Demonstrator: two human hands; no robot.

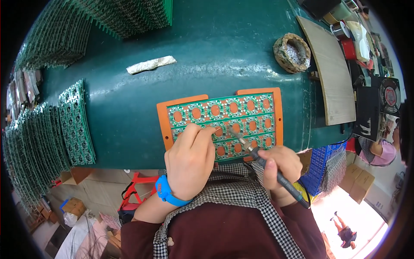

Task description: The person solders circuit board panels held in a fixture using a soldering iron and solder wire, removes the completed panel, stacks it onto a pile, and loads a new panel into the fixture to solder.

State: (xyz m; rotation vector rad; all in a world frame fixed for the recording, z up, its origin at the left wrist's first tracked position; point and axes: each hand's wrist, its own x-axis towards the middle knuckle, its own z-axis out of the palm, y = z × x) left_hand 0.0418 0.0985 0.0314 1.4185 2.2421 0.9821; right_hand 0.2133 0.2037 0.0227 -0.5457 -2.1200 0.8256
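Observation:
A green circuit board panel [224, 116], with rows of round cut-outs, lies in an orange holding frame [278, 116] on the table in front of me. My right hand [282, 166] is wrapped around the dark handle of a soldering iron [258, 156]. The iron's metal tip slants up and left to the middle row of the panel. Over the panel's left part, my left hand [189, 157] has thumb and index finger pinched together close to the tip. What they hold, if anything, is too small to make out. A blue band circles the left wrist.
Tall rows of stacked circuit boards [36, 146] stand at the left, with more [120, 17] at the far left. A whitish strip [151, 64] lies beyond the panel on the green table [207, 47]. A rough round pot [280, 55] and a wooden board [330, 73] are at the right.

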